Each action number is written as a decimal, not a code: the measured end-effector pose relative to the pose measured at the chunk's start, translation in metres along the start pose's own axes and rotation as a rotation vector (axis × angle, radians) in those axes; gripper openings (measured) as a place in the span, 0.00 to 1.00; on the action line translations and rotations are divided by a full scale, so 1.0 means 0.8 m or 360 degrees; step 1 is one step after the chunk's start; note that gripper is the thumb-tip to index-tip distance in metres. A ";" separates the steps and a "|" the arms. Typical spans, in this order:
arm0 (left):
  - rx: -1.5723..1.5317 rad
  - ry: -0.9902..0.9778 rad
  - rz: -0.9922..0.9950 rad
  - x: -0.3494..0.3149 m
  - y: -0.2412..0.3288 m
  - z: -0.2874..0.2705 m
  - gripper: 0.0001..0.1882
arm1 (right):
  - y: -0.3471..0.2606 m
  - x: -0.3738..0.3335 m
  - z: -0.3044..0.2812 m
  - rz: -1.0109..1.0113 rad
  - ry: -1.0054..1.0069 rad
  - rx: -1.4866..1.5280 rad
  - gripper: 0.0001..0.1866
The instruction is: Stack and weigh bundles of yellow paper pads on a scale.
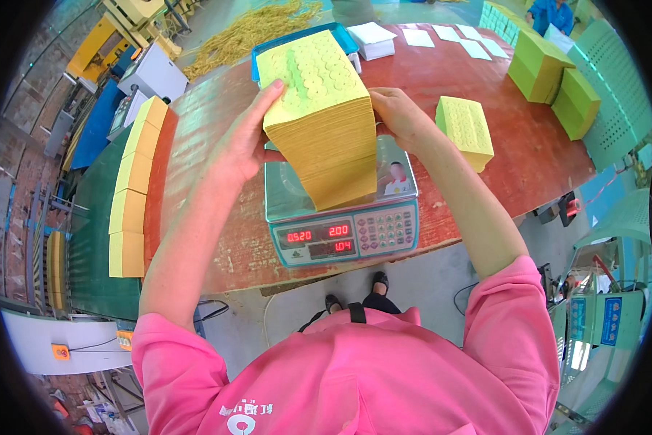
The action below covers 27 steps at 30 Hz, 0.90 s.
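Observation:
Between my two hands stands a tall stack of yellow paper [333, 138], its top sheet punched with round coin-like patterns and marked by a green streak. My left hand [248, 138] grips its left side, thumb near the top edge. Fingers of my right hand [397, 116] press against the right side, partly hidden behind the stack. Beneath is a digital scale [344, 235] with lit red digits and a keypad; whether the stack touches its plate I cannot tell. A smaller yellow paper stack [464, 130] sits on the table right of my right forearm.
On the red worn table [210, 196], a blue tray [300, 36] and white paper pile [372, 40] lie behind the stack. Yellow blocks [131, 170] line the left edge; larger yellow-green stacks [540, 69] stand far right. A person in blue [551, 16] is in the background.

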State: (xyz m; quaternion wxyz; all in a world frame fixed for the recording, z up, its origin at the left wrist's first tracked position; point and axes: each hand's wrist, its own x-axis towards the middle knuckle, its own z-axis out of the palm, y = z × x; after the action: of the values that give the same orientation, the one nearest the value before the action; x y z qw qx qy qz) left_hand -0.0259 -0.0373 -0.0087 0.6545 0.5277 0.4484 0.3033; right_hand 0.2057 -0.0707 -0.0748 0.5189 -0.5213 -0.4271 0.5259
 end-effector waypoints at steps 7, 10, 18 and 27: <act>0.0055 -0.0093 0.0071 0.013 -0.024 -0.033 0.41 | 0.014 0.005 -0.002 -0.0089 -0.0110 -0.0321 0.20; -0.0098 0.0209 0.0268 0.018 -0.056 -0.026 0.39 | 0.034 0.005 -0.016 -0.0214 0.0046 0.0117 0.28; -0.0920 0.0400 0.0030 0.064 -0.151 0.006 0.31 | 0.073 0.005 0.052 -0.0503 0.0018 0.0342 0.34; -0.0806 0.0243 0.0203 0.067 -0.144 0.004 0.28 | 0.091 0.015 0.029 -0.0315 0.0114 0.0462 0.32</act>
State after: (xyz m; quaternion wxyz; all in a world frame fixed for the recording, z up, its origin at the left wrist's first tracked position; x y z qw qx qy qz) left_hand -0.0100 -0.0217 -0.1338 0.7096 0.3500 0.3723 0.4852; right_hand 0.1766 -0.0635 -0.1461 0.6528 -0.4147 -0.3771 0.5096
